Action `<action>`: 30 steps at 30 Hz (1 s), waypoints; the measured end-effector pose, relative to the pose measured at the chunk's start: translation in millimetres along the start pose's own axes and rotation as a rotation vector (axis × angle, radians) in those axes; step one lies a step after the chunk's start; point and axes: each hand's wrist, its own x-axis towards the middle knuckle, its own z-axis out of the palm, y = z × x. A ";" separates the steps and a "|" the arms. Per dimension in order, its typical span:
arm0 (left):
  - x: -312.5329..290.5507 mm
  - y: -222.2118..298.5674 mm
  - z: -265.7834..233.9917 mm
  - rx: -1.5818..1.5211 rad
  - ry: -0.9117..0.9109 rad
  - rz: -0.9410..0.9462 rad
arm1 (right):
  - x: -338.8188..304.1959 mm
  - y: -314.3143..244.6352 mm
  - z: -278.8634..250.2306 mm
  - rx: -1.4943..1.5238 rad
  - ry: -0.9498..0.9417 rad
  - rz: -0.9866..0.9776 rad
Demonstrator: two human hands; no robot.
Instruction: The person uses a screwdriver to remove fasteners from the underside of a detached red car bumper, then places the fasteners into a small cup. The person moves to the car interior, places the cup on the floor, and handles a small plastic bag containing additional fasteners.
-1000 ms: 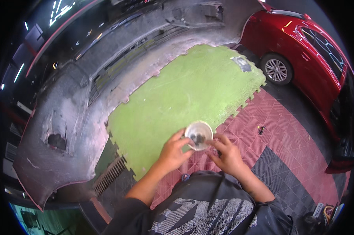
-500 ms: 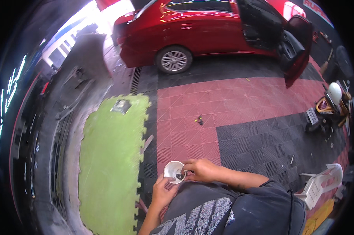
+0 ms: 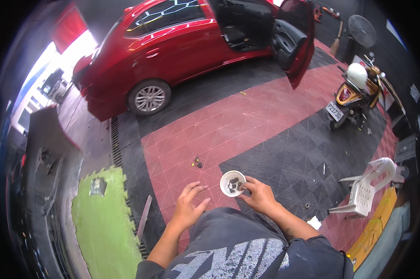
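Matting [image 3: 96, 228], green and notch-edged, toward eight o'clock from the white cup [image 3: 226, 180]; left hand [image 3: 187, 207] nearer along that line, empty, fingers spread; small dark pieces [image 3: 235, 184] inside the cup; right hand [image 3: 259, 195] at four o'clock, grasping the cup by its rim; white chair [image 3: 361, 193] at three o'clock.

Cup [image 3: 226, 180]: part of its right side hidden behind the right grip [image 3: 260, 195].
Dark bits [image 3: 234, 181]: inside the cup, too small to tell what they are.
Black-and-yellow thing [image 3: 198, 162]: on the floor [image 3: 265, 135], too small to name.
Red car [image 3: 187, 60]: roof cut off by the upper edge.
Green mat [image 3: 103, 223]: near end cut off by the lower edge.
Shirt [image 3: 214, 232]: runs out of view at the lower edge.
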 end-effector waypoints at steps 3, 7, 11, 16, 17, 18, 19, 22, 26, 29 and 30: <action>50.5 -36.0 12.4 -0.013 -0.100 0.032 | 14.7 25.7 -14.2 0.033 0.054 0.091; 123.1 -72.6 28.1 0.016 -0.221 0.030 | 49.8 53.4 -21.7 0.160 0.054 0.251; 205.9 -105.6 31.0 -0.009 -0.345 0.039 | 112.4 85.6 -18.6 0.068 0.191 0.359; 325.3 -164.9 -6.1 -0.013 -0.369 0.079 | 212.2 151.3 -13.2 -0.107 0.175 0.650; 354.3 -180.6 -12.4 -0.009 -0.356 0.094 | 228.7 170.7 -15.5 -0.113 0.196 0.707; 384.2 -194.1 -18.7 -0.024 -0.360 0.050 | 237.5 195.3 -11.3 -0.120 0.223 0.764; 415.8 -206.2 -23.2 0.050 -0.369 0.034 | 242.5 219.8 -7.6 -0.128 0.244 0.824; 516.1 -231.7 -26.6 0.318 -0.398 0.041 | 252.3 277.7 -0.7 -0.178 0.268 1.032; 645.1 -222.4 1.4 0.294 -0.455 0.222 | 259.5 323.3 4.4 -0.116 0.137 1.270; 724.1 -216.5 51.3 0.251 -0.509 0.277 | 272.2 362.0 7.6 -0.041 -0.004 1.485; 750.2 -211.1 70.8 0.221 -0.569 0.294 | 266.7 381.1 14.8 -0.040 0.028 1.504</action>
